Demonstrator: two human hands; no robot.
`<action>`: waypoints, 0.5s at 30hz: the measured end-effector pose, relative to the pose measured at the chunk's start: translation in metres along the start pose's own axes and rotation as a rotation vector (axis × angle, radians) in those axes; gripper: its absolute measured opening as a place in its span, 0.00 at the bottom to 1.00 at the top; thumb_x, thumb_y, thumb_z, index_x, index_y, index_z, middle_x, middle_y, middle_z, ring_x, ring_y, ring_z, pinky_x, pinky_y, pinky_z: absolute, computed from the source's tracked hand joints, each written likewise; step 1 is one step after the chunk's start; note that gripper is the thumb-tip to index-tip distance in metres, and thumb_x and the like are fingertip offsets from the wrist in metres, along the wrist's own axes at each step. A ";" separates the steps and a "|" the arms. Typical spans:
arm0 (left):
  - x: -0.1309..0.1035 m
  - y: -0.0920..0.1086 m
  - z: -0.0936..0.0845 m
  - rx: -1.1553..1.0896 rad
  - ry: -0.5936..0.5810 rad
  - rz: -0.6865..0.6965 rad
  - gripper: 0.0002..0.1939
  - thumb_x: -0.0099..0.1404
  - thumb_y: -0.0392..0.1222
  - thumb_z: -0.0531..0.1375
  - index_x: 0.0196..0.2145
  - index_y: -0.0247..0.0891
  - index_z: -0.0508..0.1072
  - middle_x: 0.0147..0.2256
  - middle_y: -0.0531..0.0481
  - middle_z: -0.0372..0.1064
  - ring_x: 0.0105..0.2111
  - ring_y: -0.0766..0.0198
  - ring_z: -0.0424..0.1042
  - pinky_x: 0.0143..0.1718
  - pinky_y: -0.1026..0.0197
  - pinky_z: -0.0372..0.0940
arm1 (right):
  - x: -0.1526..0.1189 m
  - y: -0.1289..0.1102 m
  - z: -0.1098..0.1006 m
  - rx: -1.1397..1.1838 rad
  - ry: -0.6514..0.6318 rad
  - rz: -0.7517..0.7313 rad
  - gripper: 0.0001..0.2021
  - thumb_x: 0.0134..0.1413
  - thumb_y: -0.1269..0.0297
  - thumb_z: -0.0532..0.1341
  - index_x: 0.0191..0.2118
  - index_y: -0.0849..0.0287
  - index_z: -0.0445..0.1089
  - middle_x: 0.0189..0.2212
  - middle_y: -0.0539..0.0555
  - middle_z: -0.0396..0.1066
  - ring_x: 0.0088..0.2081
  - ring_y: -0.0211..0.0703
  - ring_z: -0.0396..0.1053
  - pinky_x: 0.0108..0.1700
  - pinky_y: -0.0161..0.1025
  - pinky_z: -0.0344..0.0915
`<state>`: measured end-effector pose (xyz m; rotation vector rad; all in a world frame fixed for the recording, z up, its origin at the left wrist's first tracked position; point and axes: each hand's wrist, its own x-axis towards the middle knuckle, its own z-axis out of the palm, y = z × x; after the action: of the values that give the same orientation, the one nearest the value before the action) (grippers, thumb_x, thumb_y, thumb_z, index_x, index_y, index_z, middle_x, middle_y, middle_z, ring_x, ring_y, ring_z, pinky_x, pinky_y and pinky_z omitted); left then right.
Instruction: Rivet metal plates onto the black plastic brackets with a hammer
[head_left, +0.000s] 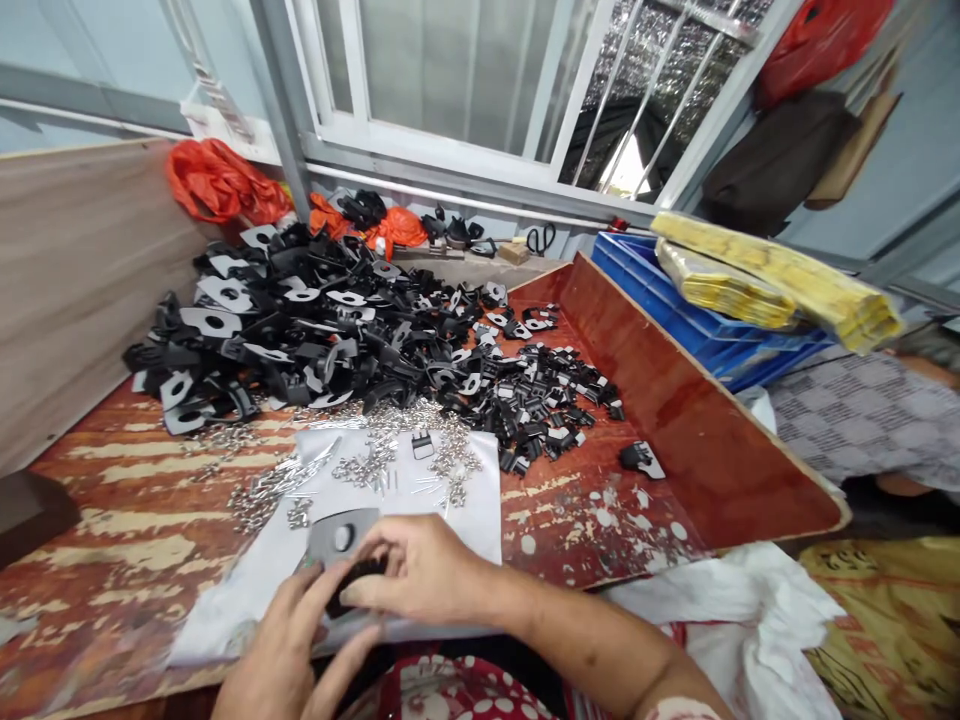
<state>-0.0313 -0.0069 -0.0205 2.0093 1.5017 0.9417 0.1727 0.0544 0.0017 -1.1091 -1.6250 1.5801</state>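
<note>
My right hand (420, 570) pinches a black plastic part (358, 582) between thumb and fingers, low over the front of the table. At the left end of that part is my left hand (289, 640), its index finger and thumb on either side of it. My fingers hide much of the part's shape. Just behind my hands, a grey flat piece with a pale oval knob (343, 537) rests on a white sheet (472, 520). Small metal pieces (367, 462) and thin pins (319, 462) lie scattered there, with one small black buckle-like frame (422, 445).
Behind the sheet is a large heap of black and grey plastic parts (300, 320); smaller clips (544, 395) lie to its right. One black piece (641, 458) lies apart. A wooden side board (675, 400) edges the table, beside a blue crate (660, 310) bearing yellow-wrapped bundles (780, 275).
</note>
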 end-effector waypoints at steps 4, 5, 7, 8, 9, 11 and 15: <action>0.012 -0.021 0.010 -0.015 -0.056 0.007 0.12 0.68 0.53 0.58 0.36 0.48 0.78 0.39 0.47 0.78 0.40 0.52 0.79 0.44 0.58 0.72 | 0.008 -0.003 -0.031 -0.682 0.116 -0.009 0.14 0.70 0.59 0.57 0.55 0.54 0.71 0.34 0.48 0.77 0.35 0.37 0.74 0.38 0.33 0.66; 0.011 -0.022 0.010 -0.026 -0.044 -0.006 0.12 0.68 0.53 0.58 0.34 0.47 0.78 0.37 0.47 0.78 0.39 0.52 0.79 0.43 0.58 0.73 | 0.018 -0.008 -0.046 -0.916 0.236 -0.021 0.13 0.71 0.60 0.56 0.54 0.54 0.72 0.38 0.51 0.77 0.39 0.39 0.73 0.42 0.35 0.66; 0.009 -0.019 0.011 -0.055 0.013 -0.064 0.12 0.67 0.54 0.59 0.36 0.47 0.78 0.37 0.47 0.79 0.38 0.51 0.79 0.39 0.57 0.73 | 0.040 -0.015 -0.072 -1.167 0.374 -0.027 0.12 0.70 0.60 0.57 0.47 0.58 0.76 0.43 0.57 0.76 0.48 0.48 0.69 0.50 0.44 0.62; 0.008 -0.014 0.011 -0.079 0.039 -0.106 0.13 0.66 0.54 0.59 0.39 0.47 0.78 0.37 0.47 0.79 0.37 0.51 0.79 0.38 0.56 0.73 | 0.052 -0.017 -0.079 -1.218 0.394 -0.023 0.13 0.69 0.60 0.57 0.44 0.60 0.77 0.44 0.61 0.75 0.50 0.52 0.67 0.53 0.48 0.60; 0.007 -0.009 0.013 -0.111 0.050 -0.155 0.13 0.65 0.55 0.60 0.42 0.46 0.77 0.36 0.48 0.78 0.36 0.52 0.78 0.36 0.56 0.73 | 0.063 -0.017 -0.083 -1.242 0.393 -0.018 0.14 0.68 0.58 0.59 0.41 0.62 0.77 0.44 0.63 0.74 0.51 0.55 0.65 0.53 0.51 0.58; 0.007 0.003 0.018 -0.222 0.004 -0.268 0.16 0.63 0.55 0.63 0.43 0.45 0.75 0.30 0.51 0.75 0.29 0.56 0.75 0.31 0.58 0.71 | 0.081 -0.013 -0.082 -1.304 0.390 -0.006 0.15 0.65 0.55 0.62 0.37 0.64 0.78 0.43 0.66 0.73 0.51 0.58 0.63 0.52 0.53 0.57; 0.008 0.017 0.033 -0.669 -0.166 -0.536 0.21 0.58 0.57 0.67 0.43 0.43 0.71 0.21 0.61 0.61 0.16 0.67 0.63 0.16 0.67 0.59 | 0.090 0.000 -0.072 -1.351 0.382 -0.017 0.13 0.61 0.56 0.65 0.38 0.62 0.77 0.43 0.64 0.72 0.49 0.56 0.63 0.50 0.50 0.57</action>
<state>0.0063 -0.0029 -0.0283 1.1078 1.2981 0.8634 0.1934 0.1674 -0.0022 -1.8162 -2.3537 -0.0049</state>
